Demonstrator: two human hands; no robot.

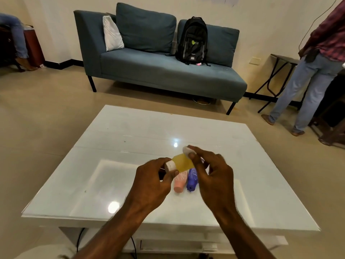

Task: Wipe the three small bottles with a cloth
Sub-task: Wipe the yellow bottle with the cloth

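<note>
My left hand [153, 181] grips the white cap end of a small yellow bottle [182, 162], held tilted above the white table [130, 139]. Against the bottle's far end, my right hand [211, 172] pinches a small white cloth pad [187, 150] between thumb and fingers. Beneath my hands, a pink bottle [180, 182] and a blue bottle [192, 179] lie side by side on the table with their caps toward me. My fingers partly cover both of them.
Beyond the table stands a blue sofa [160, 70] with a black backpack [193, 40] and a white cushion [112, 33]. A person [315, 71] stands at the right by a folding table [280, 71]. Another person's legs [16, 40] show at far left.
</note>
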